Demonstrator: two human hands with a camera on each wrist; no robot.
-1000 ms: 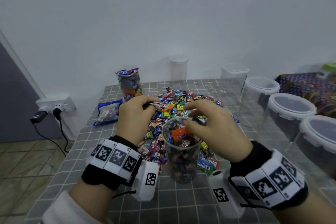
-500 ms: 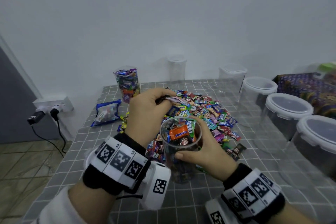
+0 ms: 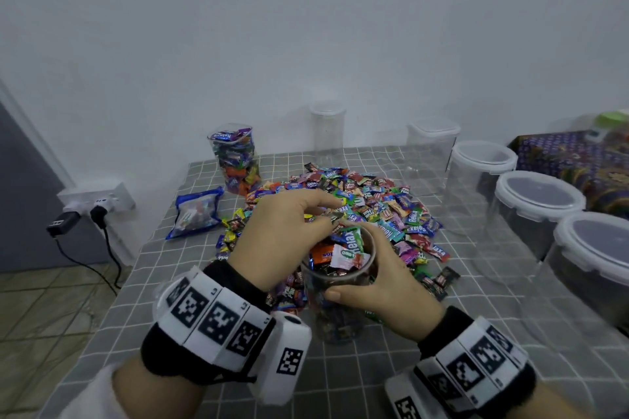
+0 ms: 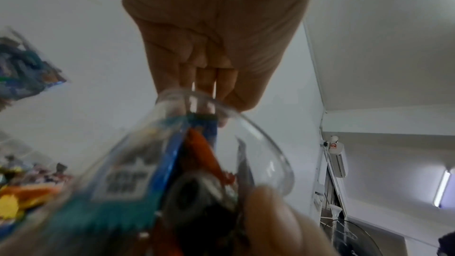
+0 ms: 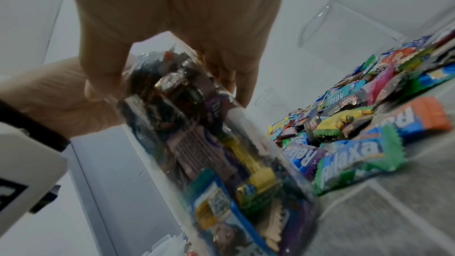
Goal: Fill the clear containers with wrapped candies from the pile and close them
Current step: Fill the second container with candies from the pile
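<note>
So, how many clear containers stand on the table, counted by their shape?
Tall narrow cylinders: 3
Square container: 1
Wide round containers with white-rimmed lids: 3
Total: 7

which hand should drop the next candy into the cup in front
Left. The left hand is poised at the cup's rim with curled fingers pinching a candy, while the right hand grips the cup's side, steadying it.
</note>
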